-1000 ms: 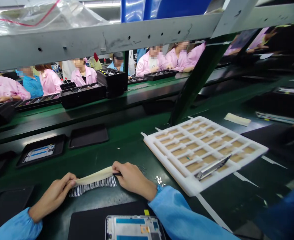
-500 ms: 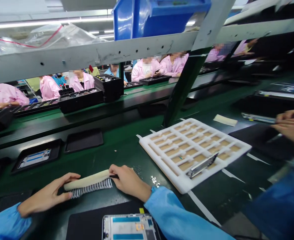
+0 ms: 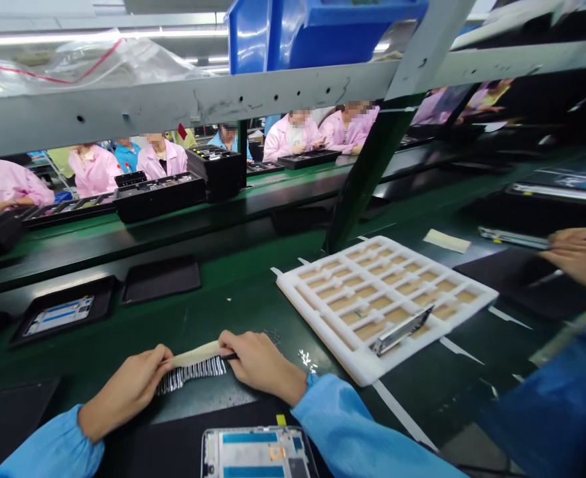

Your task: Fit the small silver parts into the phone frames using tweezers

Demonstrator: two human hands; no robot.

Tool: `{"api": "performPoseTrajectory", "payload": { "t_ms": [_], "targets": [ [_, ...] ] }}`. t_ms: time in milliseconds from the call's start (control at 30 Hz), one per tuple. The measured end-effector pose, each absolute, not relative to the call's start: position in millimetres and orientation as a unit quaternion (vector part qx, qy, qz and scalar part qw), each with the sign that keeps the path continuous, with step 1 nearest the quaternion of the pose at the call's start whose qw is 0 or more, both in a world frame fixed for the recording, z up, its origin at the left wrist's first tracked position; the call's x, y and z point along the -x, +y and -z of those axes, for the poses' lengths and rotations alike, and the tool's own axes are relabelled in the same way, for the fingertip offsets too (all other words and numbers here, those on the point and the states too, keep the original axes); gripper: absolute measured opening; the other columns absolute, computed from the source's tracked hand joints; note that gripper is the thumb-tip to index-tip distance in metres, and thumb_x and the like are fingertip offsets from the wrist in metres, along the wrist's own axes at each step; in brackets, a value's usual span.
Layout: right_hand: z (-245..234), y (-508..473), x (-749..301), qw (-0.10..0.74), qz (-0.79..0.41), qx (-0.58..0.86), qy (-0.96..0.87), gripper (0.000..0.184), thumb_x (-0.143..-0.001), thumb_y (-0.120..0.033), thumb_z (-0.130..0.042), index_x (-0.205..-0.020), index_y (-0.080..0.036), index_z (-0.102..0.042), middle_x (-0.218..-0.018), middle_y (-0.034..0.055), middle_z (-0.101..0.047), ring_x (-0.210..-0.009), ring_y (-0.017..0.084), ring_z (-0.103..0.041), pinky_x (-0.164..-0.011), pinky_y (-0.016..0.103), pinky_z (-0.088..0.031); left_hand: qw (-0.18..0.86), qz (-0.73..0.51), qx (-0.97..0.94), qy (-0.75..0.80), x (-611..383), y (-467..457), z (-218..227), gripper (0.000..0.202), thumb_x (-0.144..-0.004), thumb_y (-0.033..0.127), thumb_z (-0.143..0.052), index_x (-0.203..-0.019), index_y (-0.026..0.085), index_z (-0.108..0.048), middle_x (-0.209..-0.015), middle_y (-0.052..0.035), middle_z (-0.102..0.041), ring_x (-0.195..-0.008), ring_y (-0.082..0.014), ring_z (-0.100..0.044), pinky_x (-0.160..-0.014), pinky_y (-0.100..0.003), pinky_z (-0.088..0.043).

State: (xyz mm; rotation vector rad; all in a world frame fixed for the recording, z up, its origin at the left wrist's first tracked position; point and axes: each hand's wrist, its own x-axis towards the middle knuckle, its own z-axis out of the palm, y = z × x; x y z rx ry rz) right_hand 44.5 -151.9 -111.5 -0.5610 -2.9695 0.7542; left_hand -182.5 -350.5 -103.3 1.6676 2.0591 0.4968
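Two hands at the near edge of the green bench, both in light blue sleeves.

- Left hand point(image 3: 128, 392): fingers curled shut, pinching the left end of a cream strip point(image 3: 196, 354).
- Right hand point(image 3: 260, 364): fingers closed on the strip's right end. A thin dark tip shows at the fingertips; what it is cannot be told.
- The strip is stretched between the two hands, just above the bench surface. A row of small black-and-white striped pieces point(image 3: 193, 376) hangs along its lower edge, touching or nearly touching the bench.
- Just below the hands: a black mat carrying a phone frame point(image 3: 255, 455) with blue patches, partly cut off by the bottom edge.
- Right of the right hand, near: a white foam tray point(image 3: 362, 372), gridded into compartments holding tan pieces. Metal tweezers point(image 3: 402, 330) lie tilted across its front corner.
- Beyond the hands, on the belt: a black tray point(image 3: 160, 279) and a second black tray point(image 3: 64, 312) with a light-coloured part in it.
- Far right: a co-worker's hand point(image 3: 579, 255) over a dark mat, well apart from the strip.
- Overhead: a grey rail with a blue bin point(image 3: 322, 26) on it.
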Motion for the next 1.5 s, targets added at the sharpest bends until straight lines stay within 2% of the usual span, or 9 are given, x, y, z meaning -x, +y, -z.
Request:
{"api": "performPoseTrajectory", "payload": {
  "t_ms": [167, 367, 467, 567, 733, 867, 1067, 1267, 1500],
  "targets": [
    [117, -152, -43, 0.027, -0.247, 0.186, -0.951, 0.023, -0.097, -0.016, -0.06, -0.115, -0.027, -0.068, -0.104, 0.0026, -0.081, -0.094, 0.025, -0.075, -0.072, 0.03, -0.035, 0.247, -0.155, -0.61, 0.737, 190, -346, 85, 0.034, -0.11, 0.052, -0.039, -0.101, 0.026, -0.059, -0.08, 0.0015, -0.067, -0.066, -0.0168, -0.061, -0.063, -0.028, -0.044],
    [118, -156, -44, 0.04, -0.247, 0.181, -0.951, 0.022, -0.096, -0.015, -0.061, -0.112, -0.028, -0.07, -0.101, 0.0011, -0.082, -0.092, 0.024, -0.075, -0.071, 0.03, -0.034, 0.26, -0.143, -0.619, 0.727, 176, -336, 72, 0.05, -0.091, 0.046, -0.075, -0.137, 0.029, -0.066, -0.13, -0.0064, -0.077, -0.112, -0.0268, -0.074, -0.095, -0.034, -0.056],
    [116, -157, -45, 0.039, -0.242, 0.18, -0.953, 0.022, -0.096, -0.015, -0.06, -0.111, -0.028, -0.071, -0.1, 0.0012, -0.082, -0.091, 0.023, -0.076, -0.069, 0.03, -0.033, 0.252, -0.154, -0.622, 0.726, 160, -325, 84, 0.03, -0.097, 0.049, -0.066, -0.116, 0.028, -0.074, -0.11, -0.0036, -0.08, -0.098, -0.0236, -0.075, -0.088, -0.031, -0.054],
    [114, -158, -45, 0.034, -0.237, 0.176, -0.955, 0.022, -0.097, -0.016, -0.061, -0.112, -0.029, -0.071, -0.101, 0.0012, -0.083, -0.091, 0.024, -0.076, -0.069, 0.03, -0.033, 0.242, -0.166, -0.618, 0.729, 151, -320, 97, 0.034, -0.108, 0.05, -0.047, -0.099, 0.026, -0.07, -0.085, -0.0005, -0.075, -0.078, -0.0185, -0.07, -0.07, -0.027, -0.049],
    [113, -157, -47, 0.026, -0.232, 0.173, -0.957, 0.021, -0.097, -0.017, -0.062, -0.112, -0.029, -0.07, -0.098, 0.0012, -0.082, -0.089, 0.024, -0.075, -0.069, 0.03, -0.032, 0.209, -0.183, -0.623, 0.731, 151, -323, 111, 0.035, -0.112, 0.047, -0.037, -0.103, 0.024, -0.063, -0.089, -0.0018, -0.069, -0.075, -0.0169, -0.064, -0.071, -0.03, -0.048],
    [114, -154, -45, 0.027, -0.232, 0.179, -0.956, 0.019, -0.1, -0.019, -0.06, -0.115, -0.028, -0.068, -0.1, 0.0021, -0.082, -0.09, 0.025, -0.076, -0.069, 0.03, -0.032, 0.216, -0.185, -0.63, 0.723, 160, -316, 113, 0.037, -0.11, 0.053, -0.05, -0.107, 0.019, -0.065, -0.086, 0.001, -0.065, -0.071, -0.014, -0.061, -0.073, -0.033, -0.054],
    [115, -152, -41, 0.032, -0.234, 0.192, -0.952, 0.021, -0.102, -0.019, -0.057, -0.119, -0.026, -0.067, -0.103, 0.0041, -0.082, -0.091, 0.025, -0.076, -0.071, 0.03, -0.035, 0.262, -0.181, -0.627, 0.711, 173, -307, 97, 0.039, -0.112, 0.054, -0.044, -0.106, 0.022, -0.066, -0.077, 0.0038, -0.064, -0.065, -0.0131, -0.059, -0.065, -0.027, -0.047],
    [114, -150, -46, 0.038, -0.249, 0.181, -0.951, 0.023, -0.101, -0.019, -0.058, -0.119, -0.028, -0.068, -0.106, 0.0015, -0.083, -0.096, 0.025, -0.078, -0.073, 0.03, -0.037, 0.292, -0.182, -0.605, 0.718, 172, -330, 95, 0.038, -0.097, 0.055, -0.07, -0.127, 0.031, -0.069, -0.124, 0.0, -0.079, -0.11, -0.0208, -0.075, -0.095, -0.027, -0.056],
    [116, -148, -49, 0.032, -0.25, 0.173, -0.952, 0.022, -0.1, -0.017, -0.058, -0.116, -0.028, -0.068, -0.103, 0.0011, -0.083, -0.094, 0.025, -0.077, -0.073, 0.03, -0.038, 0.252, -0.181, -0.57, 0.761, 191, -366, 110, 0.036, -0.102, 0.048, -0.056, -0.13, 0.032, -0.074, -0.127, -0.0022, -0.08, -0.11, -0.0229, -0.077, -0.093, -0.028, -0.058]
  ]
}}
